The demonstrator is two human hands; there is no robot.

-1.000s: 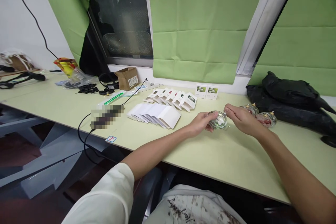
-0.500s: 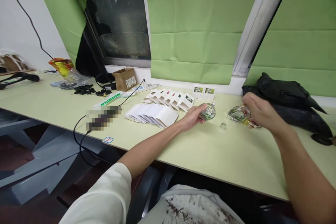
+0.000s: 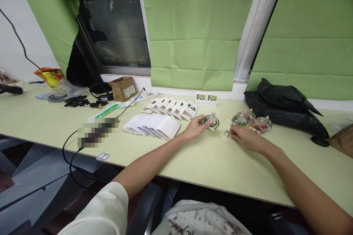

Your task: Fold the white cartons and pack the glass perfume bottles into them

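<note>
My left hand [image 3: 195,127] grips a small round glass bottle [image 3: 211,121] with a green and white inside, standing on the pale green table [image 3: 209,161]. My right hand [image 3: 244,137] rests on the table just right of a small silver cap [image 3: 226,133], fingers curled toward it. Behind my right hand lie several similar glass bottles [image 3: 252,122] with gold tops.
A fan of white flat cartons [image 3: 153,125] and a row of printed cartons [image 3: 171,106] lie left of my left hand. Two small boxes [image 3: 206,99] stand by the wall. A black bag [image 3: 284,108] lies at right. Cables, a cardboard box [image 3: 122,88] and clutter sit at far left.
My right hand came off the bottle, went to the group of bottles at right, then came down beside the silver cap now lying on the table. My left hand kept the bottle.
</note>
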